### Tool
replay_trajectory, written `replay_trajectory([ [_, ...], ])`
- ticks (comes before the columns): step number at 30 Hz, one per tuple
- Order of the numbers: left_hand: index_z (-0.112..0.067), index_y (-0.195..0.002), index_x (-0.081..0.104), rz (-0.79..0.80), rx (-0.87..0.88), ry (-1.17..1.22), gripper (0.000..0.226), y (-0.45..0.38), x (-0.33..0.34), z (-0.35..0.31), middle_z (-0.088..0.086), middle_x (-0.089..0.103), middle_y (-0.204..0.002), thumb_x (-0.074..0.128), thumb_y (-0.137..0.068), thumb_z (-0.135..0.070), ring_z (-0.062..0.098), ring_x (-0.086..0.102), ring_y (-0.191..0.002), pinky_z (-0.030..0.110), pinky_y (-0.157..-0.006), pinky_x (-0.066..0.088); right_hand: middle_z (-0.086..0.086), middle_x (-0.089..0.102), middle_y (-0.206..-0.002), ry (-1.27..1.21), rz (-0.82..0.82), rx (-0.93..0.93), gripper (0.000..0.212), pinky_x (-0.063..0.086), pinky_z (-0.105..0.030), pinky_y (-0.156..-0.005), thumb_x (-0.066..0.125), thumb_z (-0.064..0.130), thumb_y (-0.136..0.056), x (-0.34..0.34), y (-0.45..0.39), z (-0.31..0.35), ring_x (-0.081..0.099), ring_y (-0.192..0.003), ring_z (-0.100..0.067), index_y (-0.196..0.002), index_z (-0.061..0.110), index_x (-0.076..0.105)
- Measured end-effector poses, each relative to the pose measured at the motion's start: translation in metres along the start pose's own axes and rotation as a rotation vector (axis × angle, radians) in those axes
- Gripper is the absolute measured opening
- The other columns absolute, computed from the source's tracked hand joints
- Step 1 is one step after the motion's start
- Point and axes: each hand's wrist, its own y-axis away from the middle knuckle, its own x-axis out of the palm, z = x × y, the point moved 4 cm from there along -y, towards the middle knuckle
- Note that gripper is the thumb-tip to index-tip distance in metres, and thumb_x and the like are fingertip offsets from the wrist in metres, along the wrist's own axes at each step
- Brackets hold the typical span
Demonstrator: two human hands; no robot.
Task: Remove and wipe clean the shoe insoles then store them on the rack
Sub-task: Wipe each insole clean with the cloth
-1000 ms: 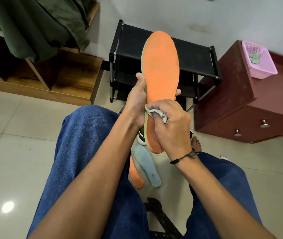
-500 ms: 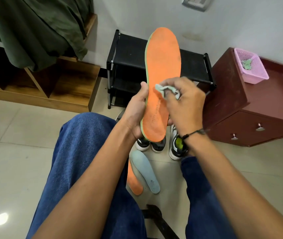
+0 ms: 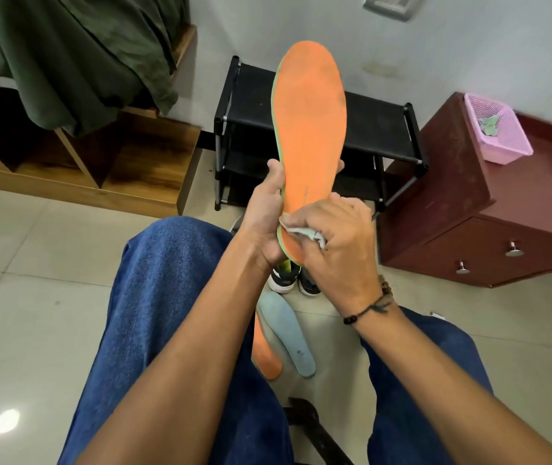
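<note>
Left hand (image 3: 269, 216) grasps the upright insole (image 3: 310, 135) low, right hand (image 3: 338, 239) pinches the cloth (image 3: 305, 233); hard wiping may fold the unsupported far end.

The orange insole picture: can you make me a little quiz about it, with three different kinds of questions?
1. True or false: the black rack already holds insoles.
2. Which hand presses the cloth on the raised orange insole? A) left B) right
3. Fill in: two more insoles lie on the ____.

Key: 1 false. 2 B: the right hand wipes while the left hand grips the edge. 3 floor: the blue insole and another orange insole.
</note>
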Motion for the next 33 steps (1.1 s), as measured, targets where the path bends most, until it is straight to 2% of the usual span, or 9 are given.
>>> replay_trajectory([
  [3, -0.007, -0.137, 0.043, 0.019, -0.002, 0.006, 0.076, 0.0, 0.002, -0.002, 0.009, 0.056, -0.128, 0.007, -0.096, -0.061, 0.021, 0.055, -0.081, 0.029, -0.075, 0.053, 0.006, 0.069, -0.073, -0.07, 0.076, 0.0, 0.013, 0.044, -0.052, -0.074, 0.062, 0.008, -0.074, -0.007, 0.0, 0.004, 0.061, -0.072, -0.014, -0.073, 0.017, 0.072],
  [8, -0.002, -0.131, 0.047, -0.001, 0.015, 0.042, 0.077, -0.001, 0.006, -0.008, 0.019, 0.057, -0.124, 0.015, -0.096, -0.062, 0.031, 0.057, -0.108, 0.038, -0.092, 0.048, 0.007, 0.066, -0.073, -0.175, 0.047, 0.06, 0.018, 0.05, -0.047, -0.063, 0.06, 0.003, -0.069, -0.026, -0.034, 0.0, 0.059, -0.07, -0.012, -0.075, 0.012, 0.074],
  [12, -0.01, -0.102, 0.059, 0.027, 0.093, 0.012, 0.063, -0.002, 0.012, -0.007, 0.01, 0.066, -0.086, 0.014, -0.099, -0.054, 0.023, 0.054, -0.072, 0.031, -0.059, 0.04, 0.021, 0.053, -0.072, -0.12, -0.007, 0.147, 0.017, 0.051, -0.05, -0.067, 0.057, 0.013, -0.074, -0.028, -0.07, -0.019, 0.061, -0.066, -0.021, -0.078, 0.016, 0.073],
  [14, -0.009, -0.102, 0.06, 0.013, 0.096, 0.02, 0.061, -0.003, 0.014, -0.006, 0.01, 0.066, -0.086, 0.017, -0.1, -0.051, 0.024, 0.057, -0.075, 0.033, -0.061, 0.044, 0.01, 0.061, -0.072, -0.002, 0.025, 0.076, 0.017, 0.048, -0.053, -0.071, 0.059, 0.01, -0.072, -0.019, -0.074, -0.021, 0.061, -0.071, -0.025, -0.076, 0.019, 0.073],
  [17, -0.002, -0.098, 0.064, -0.006, 0.085, 0.162, 0.061, -0.004, 0.008, -0.003, 0.014, 0.069, -0.087, 0.023, -0.101, -0.048, 0.023, 0.068, -0.079, 0.03, -0.073, 0.056, -0.004, 0.063, -0.065, 0.079, 0.037, -0.023, 0.018, 0.048, -0.05, -0.065, 0.062, 0.004, -0.063, 0.002, -0.057, -0.011, 0.06, -0.065, -0.031, -0.07, 0.017, 0.072],
  [21, 0.001, -0.133, 0.045, 0.009, 0.032, 0.1, 0.074, -0.001, 0.005, -0.003, 0.019, 0.062, -0.116, 0.014, -0.097, -0.056, 0.025, 0.062, -0.098, 0.028, -0.085, 0.053, -0.003, 0.063, -0.064, -0.016, -0.03, -0.003, 0.018, 0.046, -0.045, -0.067, 0.063, 0.0, -0.065, 0.005, -0.02, 0.001, 0.059, -0.063, -0.025, -0.073, 0.013, 0.072],
  [27, -0.014, -0.136, 0.043, 0.018, 0.01, 0.12, 0.07, 0.0, 0.004, 0.003, 0.014, 0.052, -0.134, 0.01, -0.096, -0.06, 0.021, 0.048, -0.072, 0.032, -0.074, 0.041, -0.001, 0.066, -0.07, -0.046, 0.038, -0.008, 0.016, 0.044, -0.042, -0.075, 0.066, 0.0, -0.07, -0.008, 0.008, 0.006, 0.051, -0.073, -0.01, -0.077, 0.012, 0.073],
  [31, -0.005, -0.135, 0.044, 0.005, 0.021, 0.081, 0.076, 0.001, 0.009, 0.0, 0.02, 0.058, -0.12, 0.014, -0.095, -0.062, 0.027, 0.058, -0.093, 0.036, -0.089, 0.046, -0.001, 0.068, -0.071, -0.115, 0.091, 0.003, 0.018, 0.047, -0.044, -0.071, 0.063, 0.002, -0.067, -0.022, -0.011, 0.002, 0.055, -0.071, -0.011, -0.075, 0.014, 0.074],
  [33, -0.002, -0.119, 0.054, -0.013, 0.038, 0.053, 0.072, 0.001, 0.011, 0.0, 0.018, 0.065, -0.104, 0.017, -0.096, -0.059, 0.027, 0.063, -0.087, 0.035, -0.077, 0.053, -0.003, 0.068, -0.073, -0.127, 0.051, 0.051, 0.016, 0.049, -0.043, -0.064, 0.059, 0.009, -0.072, -0.03, -0.027, -0.007, 0.057, -0.066, -0.012, -0.077, 0.011, 0.074],
])
